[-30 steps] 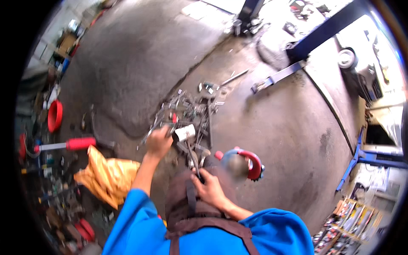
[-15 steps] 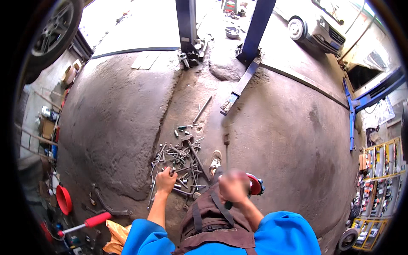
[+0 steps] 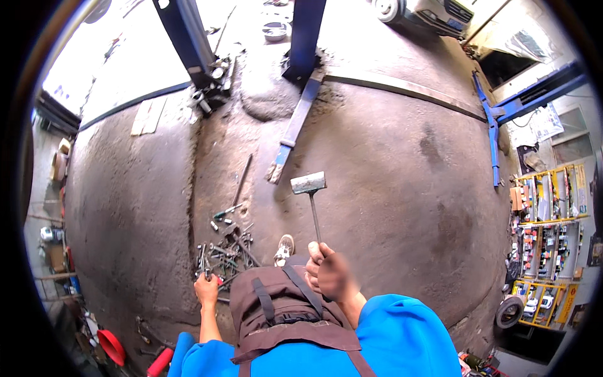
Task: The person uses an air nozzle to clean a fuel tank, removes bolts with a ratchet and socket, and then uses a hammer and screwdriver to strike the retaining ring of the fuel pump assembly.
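a: report the work surface.

b: a brown-grey concrete floor (image 3: 389, 182), rough and stained. darker patches show on its right side. on the left, a broken seam (image 3: 193, 163) runs from the far end toward the person.

a: report the fixtures.

b: two blue lift posts (image 3: 306, 38) stand at the far end. from the foot of the right-hand post, a lift arm (image 3: 294, 129) extends low over the floor toward the person. a pale vehicle (image 3: 433, 16) is parked at far right. along the right side, a yellow-framed shelf rack (image 3: 553, 220) carries many small items; a tire (image 3: 512, 312) is near its foot.

a: locate the mallet (image 3: 309, 183) and state the grip.

b: it is in the right hand (image 3: 328, 273), fingers wrapped fully around the handle. the cylindrical head sits crosswise at the end facing away from the person. part of this hand is blurred.

a: and the left hand (image 3: 206, 289)?

b: at the near left edge of a heap of metal hand tools (image 3: 227, 252), fingers bent. i cannot tell whether they hold a piece. a small red item (image 3: 219, 281) is just beside them. a shoe (image 3: 284, 249) is planted right of the heap.
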Tool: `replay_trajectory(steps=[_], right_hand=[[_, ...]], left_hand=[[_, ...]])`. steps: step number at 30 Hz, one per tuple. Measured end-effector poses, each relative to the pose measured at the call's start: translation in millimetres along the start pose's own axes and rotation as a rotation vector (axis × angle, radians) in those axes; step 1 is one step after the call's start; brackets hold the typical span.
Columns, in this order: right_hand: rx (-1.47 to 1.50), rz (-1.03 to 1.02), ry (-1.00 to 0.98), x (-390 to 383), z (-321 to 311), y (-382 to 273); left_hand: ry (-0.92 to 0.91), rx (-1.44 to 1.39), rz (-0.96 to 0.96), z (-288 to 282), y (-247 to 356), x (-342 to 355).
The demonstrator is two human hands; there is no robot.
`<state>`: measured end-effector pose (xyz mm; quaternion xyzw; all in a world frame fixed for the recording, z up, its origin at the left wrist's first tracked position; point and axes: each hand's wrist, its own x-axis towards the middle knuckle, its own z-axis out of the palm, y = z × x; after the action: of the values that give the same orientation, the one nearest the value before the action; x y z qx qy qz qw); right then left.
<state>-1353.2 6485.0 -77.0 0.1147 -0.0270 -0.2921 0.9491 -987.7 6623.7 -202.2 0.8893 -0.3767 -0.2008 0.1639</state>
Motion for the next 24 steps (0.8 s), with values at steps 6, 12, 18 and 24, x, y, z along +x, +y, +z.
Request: replay_trajectory(steps=[6,12,18,24], right_hand=[[-0.587,-0.147,0.531,7,50,-119],[-1.668,-0.365,1.469,-38,-39,-356],[-0.500,-0.300,1.732,-115,-198,-508],[-0.406,-0.397,1.812,-67,-118,-681]], left_hand=[[-0.114,-0.367,-0.139,100,47,104],[-0.284,0.157,-0.173,217,142,203],[-0.599,0.072,-0.197,329,322,338],[-0.824,-0.108,-0.194,379,642,456]])
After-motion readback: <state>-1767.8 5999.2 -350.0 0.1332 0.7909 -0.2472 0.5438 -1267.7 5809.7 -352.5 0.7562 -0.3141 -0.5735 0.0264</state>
